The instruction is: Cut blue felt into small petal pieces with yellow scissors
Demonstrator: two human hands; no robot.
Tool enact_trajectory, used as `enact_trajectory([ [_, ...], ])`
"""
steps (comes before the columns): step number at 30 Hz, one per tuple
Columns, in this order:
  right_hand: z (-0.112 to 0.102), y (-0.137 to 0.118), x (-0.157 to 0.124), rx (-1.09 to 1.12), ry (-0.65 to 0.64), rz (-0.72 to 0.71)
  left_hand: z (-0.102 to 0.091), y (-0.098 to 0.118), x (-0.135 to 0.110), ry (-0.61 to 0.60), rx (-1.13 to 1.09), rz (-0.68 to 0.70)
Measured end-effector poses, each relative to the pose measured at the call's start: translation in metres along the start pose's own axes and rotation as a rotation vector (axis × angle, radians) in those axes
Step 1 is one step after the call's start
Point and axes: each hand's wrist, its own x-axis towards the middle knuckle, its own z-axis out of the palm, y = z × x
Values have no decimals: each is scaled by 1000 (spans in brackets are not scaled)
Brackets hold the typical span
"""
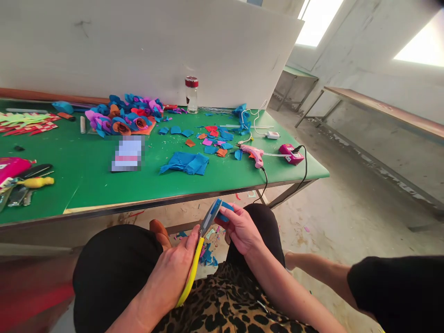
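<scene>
Head view: where's the blue piece (227,205)?

Pinched between thumb and fingertips of the right hand (243,229), on the body side of the green table (138,189).

And the other hand?

The left hand (171,273) is wrapped round the yellow handles of the scissors (197,256), blades pointing away from its fingers, right up to the blue piece. Whether they bite into it, I can't tell.

Why grip it so close to the metal?

My guess: thin stuff would fold if held farther off. Being clear of the table also lets offcuts fall; scraps (208,256) lie on the floor (329,222) below the fingers.

What else is around?

Beyond the fingers, a crumpled blue sheet (185,163), then small cut pieces (210,150). Farther off, a lidded jar (192,96), and to its left a heap of paper flowers (121,113).

Anything in the way?

The table's edge, just ahead of the fingertips. Forward and right of them lies a pink glue gun (252,154), its cord (266,182) drooping over that edge; I'd call that the likeliest snag for a reaching right hand.
</scene>
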Motion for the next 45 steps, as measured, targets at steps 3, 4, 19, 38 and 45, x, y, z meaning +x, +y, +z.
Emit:
enact_trajectory([
  [3,-1,1,0,-3,-6,-7,-1,1,-1,-8,5,1],
  [4,-1,1,0,-1,-6,-7,-1,1,-2,2,1,5],
  [19,-1,-1,0,-30,9,-16,2,0,-6,120,-195,79],
  [38,10,14,-11,-106,-50,122,-9,-2,31,401,-845,15],
  [45,15,20,-16,-150,-91,149,-6,9,34,387,-986,-43],
])
